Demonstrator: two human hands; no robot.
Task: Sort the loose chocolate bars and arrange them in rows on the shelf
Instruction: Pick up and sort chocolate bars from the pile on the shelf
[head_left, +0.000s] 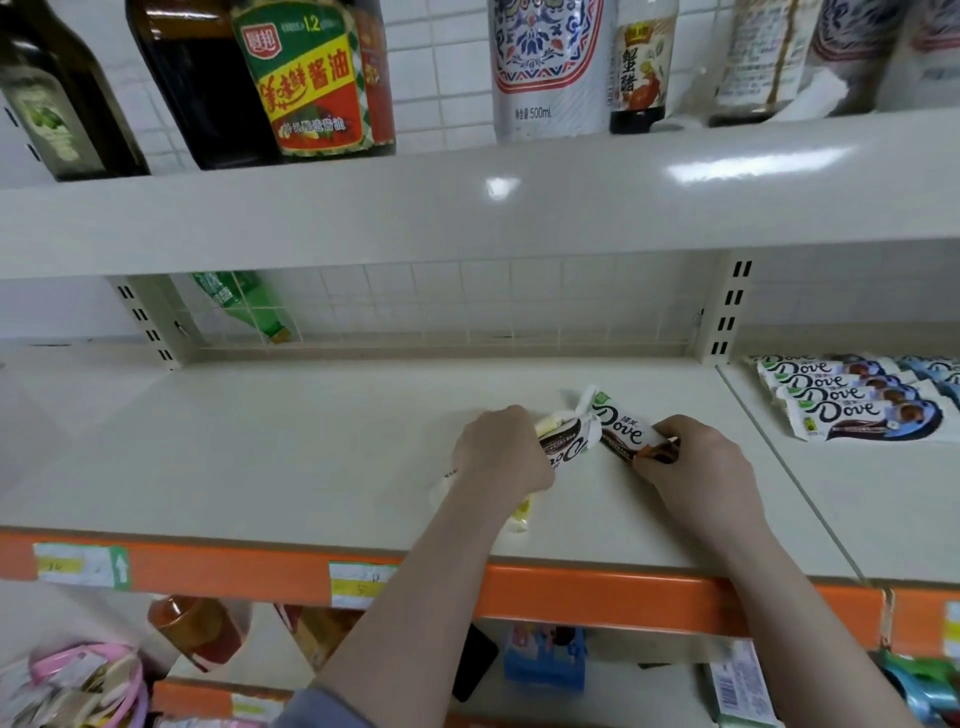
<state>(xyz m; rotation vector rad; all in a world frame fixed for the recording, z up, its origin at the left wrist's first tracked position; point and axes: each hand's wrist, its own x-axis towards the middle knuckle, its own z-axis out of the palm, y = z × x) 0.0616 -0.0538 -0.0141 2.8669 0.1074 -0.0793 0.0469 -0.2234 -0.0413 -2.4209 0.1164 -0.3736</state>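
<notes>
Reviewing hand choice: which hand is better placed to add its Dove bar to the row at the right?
The right hand, probably. It grips a Dove bar and is nearer the Dove row. The left hand holds bars farther left.
</notes>
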